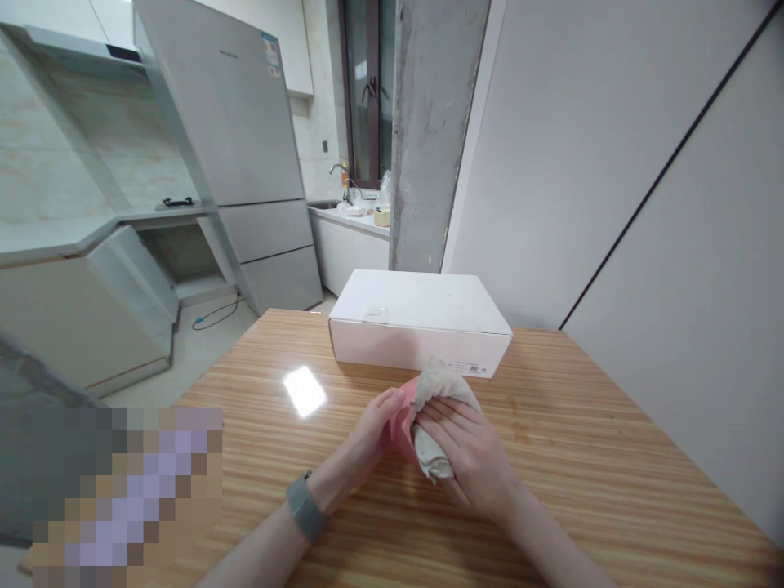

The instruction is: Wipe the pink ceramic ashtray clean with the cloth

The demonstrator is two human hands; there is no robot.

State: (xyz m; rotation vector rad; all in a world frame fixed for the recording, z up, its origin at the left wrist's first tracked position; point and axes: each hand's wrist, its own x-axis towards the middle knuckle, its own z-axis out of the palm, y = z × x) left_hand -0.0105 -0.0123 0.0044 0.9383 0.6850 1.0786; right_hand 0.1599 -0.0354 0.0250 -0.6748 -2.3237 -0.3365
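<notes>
A pink, rounded object, perhaps a bowl or cup, is held above the wooden table in front of me. My left hand grips its left side, thumb on top; a grey band circles that wrist. Against the right side of the pink object, my right hand presses a bunched light grey cloth, its fingers laid over the folds. The cloth and my hands hide most of the pink object, so its exact kind does not show.
Just beyond my hands, a closed white box stands on the table. A pixelated patch with purple covers the lower left. Behind are a grey fridge, a sink counter and a concrete pillar; a pale wall rises right.
</notes>
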